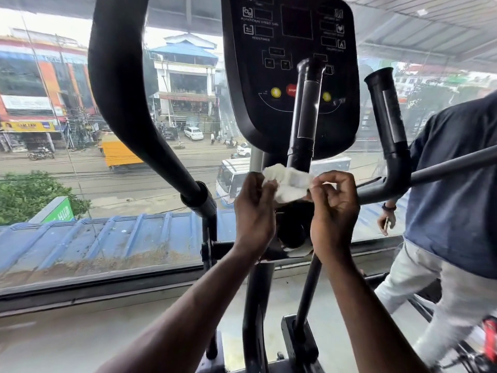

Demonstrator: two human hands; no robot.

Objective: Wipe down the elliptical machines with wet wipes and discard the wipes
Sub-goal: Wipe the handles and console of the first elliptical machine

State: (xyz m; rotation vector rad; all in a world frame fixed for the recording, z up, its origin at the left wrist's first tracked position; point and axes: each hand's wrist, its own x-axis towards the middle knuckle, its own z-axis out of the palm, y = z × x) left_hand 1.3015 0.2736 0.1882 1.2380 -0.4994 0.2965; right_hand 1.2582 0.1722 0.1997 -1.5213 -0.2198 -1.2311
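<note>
Wipe (289,184) partly behind hands

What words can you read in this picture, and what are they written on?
"RESISTANCE": on the console, under a small box at upper left.
"ROTATIONAL SPEED": on the console above that; the end of the line is blurred.
"STOP": on the red button, partly hidden by a handle.
"HUB": on the green sign outside.
Other console labels and the shop signs across the street are too blurred to read.
</note>
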